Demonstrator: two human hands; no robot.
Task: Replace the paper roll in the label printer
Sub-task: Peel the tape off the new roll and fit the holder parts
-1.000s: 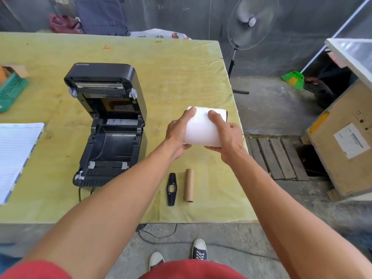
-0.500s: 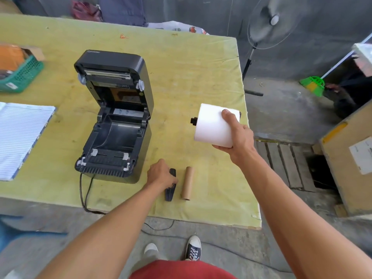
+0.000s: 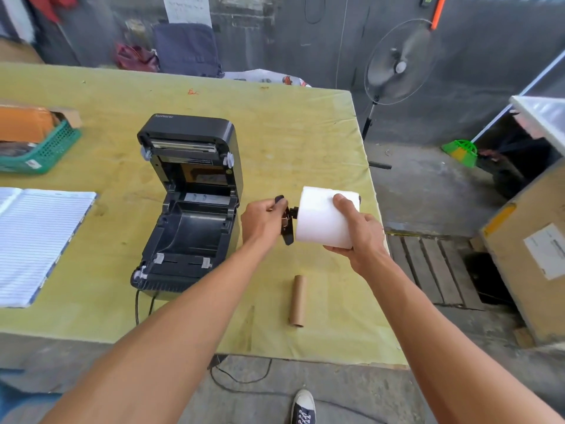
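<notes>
Paper roll (image 3: 321, 221): one, white, a wide smooth cylinder. It is held in the air above the right part of the yellow-green surface (image 3: 290, 133), just right of the label printer (image 3: 189, 206), with its axis roughly level and running left to right. A short black spindle stub (image 3: 294, 212) projects from its left end face.

End plate (image 3: 286, 232): one, black, long and narrow. It is held nearly upright against the stub at the roll's left end. Whether it is seated on the stub cannot be told.

Label printer: one, black. Its lid is swung up and tilted back and the roll bay is exposed. It stands near the middle of the surface, and a dark cable (image 3: 137, 307) leaves its near edge.

Cardboard core (image 3: 298, 301): one, brown, a bare tube. It lies on the surface near the front edge, below the roll and apart from it.

Right hand (image 3: 360, 237): arm reaching forward, thumb laid over the top of the roll, fingers (image 3: 336, 249) curled beneath it, gripping the roll's right half.

Left hand (image 3: 263, 220): arm reaching forward beside the printer, fingers curled round the upper part of the end plate, pinching it.

Other items on the surface: one lined notebook (image 3: 33, 240), lying open at the left; one green basket (image 3: 46, 151) at the far left. Beyond the surface's far right corner stands one pedestal fan (image 3: 400, 62).
</notes>
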